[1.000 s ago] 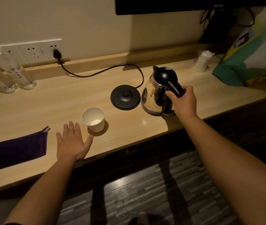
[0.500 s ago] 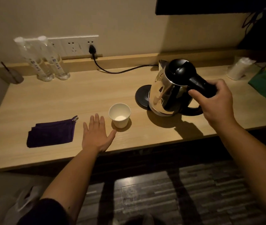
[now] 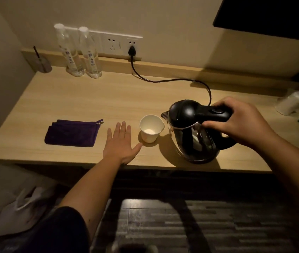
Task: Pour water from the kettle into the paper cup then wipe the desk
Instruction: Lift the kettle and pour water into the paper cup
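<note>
Counting what I am seeing: one kettle [image 3: 194, 132], one paper cup [image 3: 151, 128], one purple cloth [image 3: 72, 132], two bottles [image 3: 80, 52] at upper left. My right hand [image 3: 236, 121] is gripping the kettle's handle, spout beside the cup at frame centre. My left hand [image 3: 120, 145] is lying open, flat on the desk [image 3: 90, 99], thumb near the cup's base.

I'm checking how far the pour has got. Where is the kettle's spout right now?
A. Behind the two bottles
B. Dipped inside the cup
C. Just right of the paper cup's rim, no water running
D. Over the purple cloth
C: the kettle, held by the right hand, has its spout beside the paper cup rim, with no stream visible.
</note>
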Action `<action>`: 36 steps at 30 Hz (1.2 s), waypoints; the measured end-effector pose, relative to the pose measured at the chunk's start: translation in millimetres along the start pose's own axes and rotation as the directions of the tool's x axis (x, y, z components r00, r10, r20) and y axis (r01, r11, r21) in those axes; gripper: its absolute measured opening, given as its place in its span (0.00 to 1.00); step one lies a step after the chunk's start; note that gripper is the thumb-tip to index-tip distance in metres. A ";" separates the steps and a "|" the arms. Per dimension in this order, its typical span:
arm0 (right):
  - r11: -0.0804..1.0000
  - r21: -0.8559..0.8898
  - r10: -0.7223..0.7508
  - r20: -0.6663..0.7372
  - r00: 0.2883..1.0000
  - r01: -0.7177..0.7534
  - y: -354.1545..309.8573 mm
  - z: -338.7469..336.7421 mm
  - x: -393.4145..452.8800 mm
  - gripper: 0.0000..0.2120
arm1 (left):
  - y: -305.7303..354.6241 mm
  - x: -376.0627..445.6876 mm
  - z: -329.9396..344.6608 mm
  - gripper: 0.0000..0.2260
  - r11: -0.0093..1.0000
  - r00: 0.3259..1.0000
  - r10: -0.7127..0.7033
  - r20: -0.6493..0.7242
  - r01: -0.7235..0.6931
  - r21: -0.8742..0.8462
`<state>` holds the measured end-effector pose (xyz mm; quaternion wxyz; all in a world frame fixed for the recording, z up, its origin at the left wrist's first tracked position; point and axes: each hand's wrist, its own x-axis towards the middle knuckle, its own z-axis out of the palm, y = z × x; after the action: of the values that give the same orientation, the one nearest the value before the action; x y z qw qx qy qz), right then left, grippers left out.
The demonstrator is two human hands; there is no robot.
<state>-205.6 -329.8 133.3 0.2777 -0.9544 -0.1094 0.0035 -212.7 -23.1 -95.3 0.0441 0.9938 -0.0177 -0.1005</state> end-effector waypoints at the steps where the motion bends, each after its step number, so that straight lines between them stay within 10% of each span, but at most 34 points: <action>1: 1.000 -0.028 -0.008 0.021 1.000 0.009 -3.1 -0.7 1.9 0.21 | -0.2 -0.2 -0.1 0.42 1.000 1.000 0.001 -0.003 -0.001 0.003; 36: 0.841 -0.449 -0.175 0.304 0.936 0.303 -83.2 -12.3 56.8 0.22 | -1.3 0.7 6.5 0.42 0.999 0.998 -0.007 -0.055 0.005 -0.042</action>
<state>-166.5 -256.0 190.9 0.0097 -0.9636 -0.2598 0.0617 -213.3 -22.3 -101.8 0.0650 0.9951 -0.0112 -0.0736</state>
